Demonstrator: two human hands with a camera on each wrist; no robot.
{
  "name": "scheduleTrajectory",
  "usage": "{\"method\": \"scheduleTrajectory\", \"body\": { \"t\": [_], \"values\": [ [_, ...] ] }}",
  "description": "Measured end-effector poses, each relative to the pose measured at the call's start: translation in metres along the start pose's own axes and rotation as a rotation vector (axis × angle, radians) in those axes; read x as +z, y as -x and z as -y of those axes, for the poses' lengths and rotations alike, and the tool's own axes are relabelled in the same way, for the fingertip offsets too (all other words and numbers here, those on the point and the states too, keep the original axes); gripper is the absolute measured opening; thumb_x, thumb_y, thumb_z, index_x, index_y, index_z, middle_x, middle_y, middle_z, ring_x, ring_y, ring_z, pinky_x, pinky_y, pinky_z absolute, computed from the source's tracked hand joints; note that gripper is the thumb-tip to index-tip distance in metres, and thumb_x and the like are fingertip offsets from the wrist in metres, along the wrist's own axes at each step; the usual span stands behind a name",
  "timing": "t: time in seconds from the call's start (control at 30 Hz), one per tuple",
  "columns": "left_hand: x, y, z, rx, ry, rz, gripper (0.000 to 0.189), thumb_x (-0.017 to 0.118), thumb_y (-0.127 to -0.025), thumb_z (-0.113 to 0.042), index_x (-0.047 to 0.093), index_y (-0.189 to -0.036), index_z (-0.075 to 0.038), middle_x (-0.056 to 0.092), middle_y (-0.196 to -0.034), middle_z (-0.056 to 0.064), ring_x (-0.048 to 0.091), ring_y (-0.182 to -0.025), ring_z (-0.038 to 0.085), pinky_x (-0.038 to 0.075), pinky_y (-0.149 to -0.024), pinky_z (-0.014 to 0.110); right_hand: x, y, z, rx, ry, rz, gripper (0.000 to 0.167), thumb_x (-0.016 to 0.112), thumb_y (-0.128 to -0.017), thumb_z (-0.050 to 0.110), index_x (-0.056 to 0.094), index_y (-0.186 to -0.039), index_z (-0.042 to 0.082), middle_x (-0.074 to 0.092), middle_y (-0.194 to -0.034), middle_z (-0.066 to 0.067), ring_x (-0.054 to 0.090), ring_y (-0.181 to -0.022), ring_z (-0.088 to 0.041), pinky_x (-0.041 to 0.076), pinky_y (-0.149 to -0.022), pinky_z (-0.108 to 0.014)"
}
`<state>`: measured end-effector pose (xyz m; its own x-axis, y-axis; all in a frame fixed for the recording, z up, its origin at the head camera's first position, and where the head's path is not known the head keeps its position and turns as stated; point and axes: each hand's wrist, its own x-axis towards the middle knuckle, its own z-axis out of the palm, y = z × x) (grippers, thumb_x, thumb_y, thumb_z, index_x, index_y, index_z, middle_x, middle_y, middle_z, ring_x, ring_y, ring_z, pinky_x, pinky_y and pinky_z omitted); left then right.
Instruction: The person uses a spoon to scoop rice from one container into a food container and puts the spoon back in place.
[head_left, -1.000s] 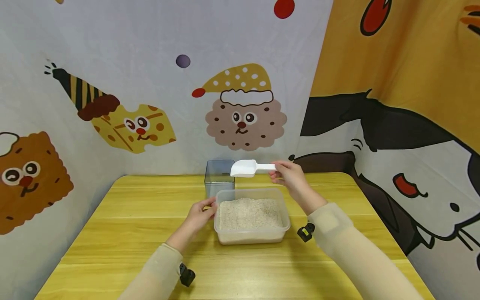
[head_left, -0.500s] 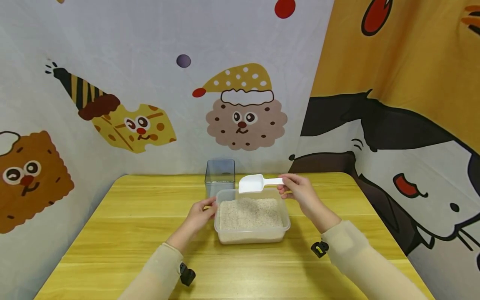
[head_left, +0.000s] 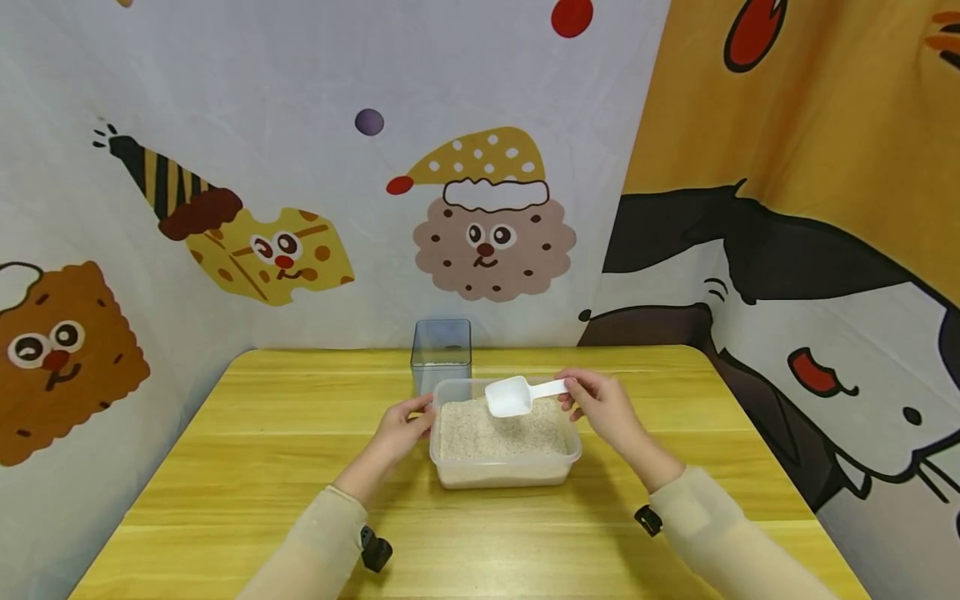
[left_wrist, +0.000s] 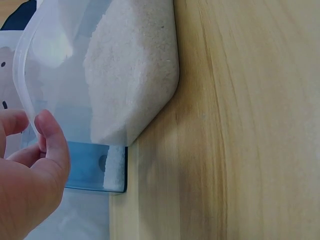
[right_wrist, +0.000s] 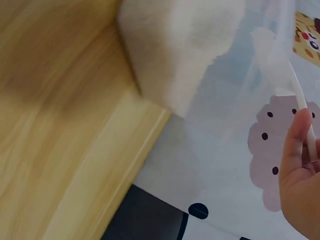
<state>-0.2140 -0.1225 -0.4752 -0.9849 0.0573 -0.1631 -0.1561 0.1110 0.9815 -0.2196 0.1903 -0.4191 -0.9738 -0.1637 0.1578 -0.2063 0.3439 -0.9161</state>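
Note:
A clear plastic container [head_left: 504,475] of rice [head_left: 480,437] stands mid-table. At its left rim, my left hand [head_left: 399,429] pinches the edge between thumb and fingers, seen closely in the left wrist view [left_wrist: 42,165]. By its handle, my right hand [head_left: 603,408] holds a white scoop [head_left: 510,397] over the rice, near the back rim. The scoop's bowl looks empty in the head view. Behind the container's back left corner is a bluish see-through bin [head_left: 441,343], with a low layer of rice showing in the left wrist view.
The wooden table [head_left: 285,467] carries both containers, with its back edge against a wall cloth [head_left: 315,167] printed with cartoon figures. A small black device sits on each wrist.
My right hand has lowered the scoop from beside the bluish bin, moving it right and nearer, to over the rice. My left hand has stayed on the container's rim.

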Motion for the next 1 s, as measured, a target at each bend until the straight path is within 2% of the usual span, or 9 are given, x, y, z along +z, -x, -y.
{"method": "scheduleTrajectory", "body": {
  "t": [0.17, 0.3, 0.5, 0.67, 0.77, 0.87, 1.0],
  "values": [
    [0.0, 0.0, 0.0, 0.004, 0.0, -0.001, 0.042, 0.054, -0.096, -0.007, 0.047, -0.136, 0.002, 0.05, -0.108, 0.01, 0.057, -0.091, 0.018, 0.05, -0.074, 0.024, 0.003, 0.007, -0.003, -0.135, 0.183, -0.034, 0.022, 0.052, -0.098, 0.014, 0.067, -0.111, 0.006, 0.066, -0.079, -0.007, 0.061, -0.067, -0.01, 0.054, -0.055, -0.027],
    [0.0, 0.0, 0.0, 0.003, 0.005, 0.002, 0.043, 0.054, -0.096, -0.007, 0.047, -0.137, 0.002, 0.05, -0.108, 0.01, 0.057, -0.094, 0.022, 0.05, -0.075, 0.024, 0.006, 0.009, -0.005, -0.27, 0.302, -0.053, 0.02, 0.054, -0.096, 0.011, 0.068, -0.11, 0.01, 0.066, -0.081, -0.004, 0.058, -0.066, -0.005, 0.053, -0.054, -0.023],
    [0.0, 0.001, -0.002, 0.001, 0.011, 0.006, 0.044, 0.053, -0.096, -0.008, 0.045, -0.138, 0.002, 0.049, -0.109, 0.011, 0.057, -0.099, 0.024, 0.05, -0.075, 0.025, 0.009, 0.009, -0.01, -0.517, 0.469, -0.092, 0.021, 0.06, -0.091, 0.001, 0.069, -0.108, 0.011, 0.064, -0.082, -0.001, 0.057, -0.066, -0.007, 0.049, -0.055, -0.016],
    [0.0, 0.001, -0.001, -0.003, 0.009, 0.008, 0.044, 0.054, -0.096, -0.009, 0.045, -0.138, 0.001, 0.049, -0.109, 0.011, 0.057, -0.098, 0.024, 0.05, -0.076, 0.025, 0.01, 0.008, -0.011, -0.66, 0.561, -0.105, 0.027, 0.066, -0.084, -0.003, 0.069, -0.108, 0.009, 0.065, -0.087, -0.001, 0.061, -0.077, -0.011, 0.053, -0.065, -0.022],
    [0.0, 0.0, 0.0, -0.005, 0.01, 0.009, 0.044, 0.054, -0.096, -0.009, 0.046, -0.138, 0.001, 0.049, -0.109, 0.011, 0.056, -0.1, 0.026, 0.05, -0.076, 0.025, 0.011, 0.007, -0.01, -0.726, 0.584, -0.086, 0.028, 0.066, -0.084, -0.004, 0.069, -0.11, 0.007, 0.067, -0.095, -0.004, 0.064, -0.085, -0.015, 0.055, -0.072, -0.026],
    [0.0, -0.001, 0.001, -0.003, 0.013, 0.007, 0.043, 0.053, -0.096, -0.008, 0.046, -0.137, 0.002, 0.049, -0.109, 0.011, 0.056, -0.101, 0.027, 0.051, -0.075, 0.024, 0.012, 0.005, -0.012, -0.766, 0.593, -0.063, 0.026, 0.064, -0.085, -0.005, 0.069, -0.109, 0.005, 0.068, -0.099, -0.005, 0.065, -0.088, -0.017, 0.055, -0.074, -0.026],
    [0.0, -0.001, 0.002, -0.001, 0.019, 0.004, 0.043, 0.053, -0.096, -0.007, 0.047, -0.137, 0.002, 0.049, -0.108, 0.01, 0.056, -0.101, 0.028, 0.05, -0.074, 0.024, 0.014, 0.002, -0.013, -0.779, 0.606, -0.036, 0.022, 0.063, -0.087, -0.003, 0.069, -0.106, 0.006, 0.068, -0.101, -0.003, 0.065, -0.091, -0.017, 0.054, -0.077, -0.026]
  ]
}}
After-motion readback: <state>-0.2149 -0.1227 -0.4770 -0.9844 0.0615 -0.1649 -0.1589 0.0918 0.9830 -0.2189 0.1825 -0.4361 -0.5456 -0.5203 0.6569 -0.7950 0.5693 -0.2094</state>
